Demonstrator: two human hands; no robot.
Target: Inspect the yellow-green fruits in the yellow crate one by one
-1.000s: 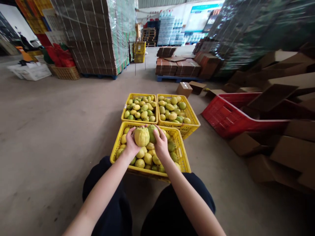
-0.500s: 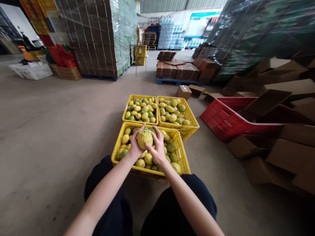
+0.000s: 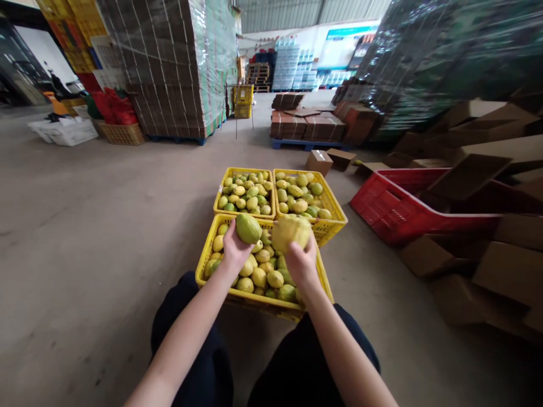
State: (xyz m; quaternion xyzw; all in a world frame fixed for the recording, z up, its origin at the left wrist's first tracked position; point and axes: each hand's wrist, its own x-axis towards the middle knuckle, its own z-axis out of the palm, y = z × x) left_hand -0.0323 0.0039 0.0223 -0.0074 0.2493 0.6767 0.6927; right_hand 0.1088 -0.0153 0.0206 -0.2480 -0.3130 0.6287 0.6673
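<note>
Over the near yellow crate, my left hand is closed around a green, ribbed lemon-like fruit. Beside it, my right hand grips a larger, knobbly yellow lemon-like fruit, which is blurred by motion. A gap separates the two held fruits. Below them, yellow and green fruits of the same sort fill the near crate, partly hidden by my hands. Two more yellow crates, the far left one and the far right one, stand behind it with similar fruits inside.
To the right are a red crate and a heap of loose cardboard boxes. A small carton lies beyond the yellow crates. Farther back stand a blue pallet of flattened cardboard and a tall wrapped stack.
My hands have moved apart, the right one to the right carrying the knobbly yellow fruit. The green fruit now shows in my left hand. The view has shifted slightly.
</note>
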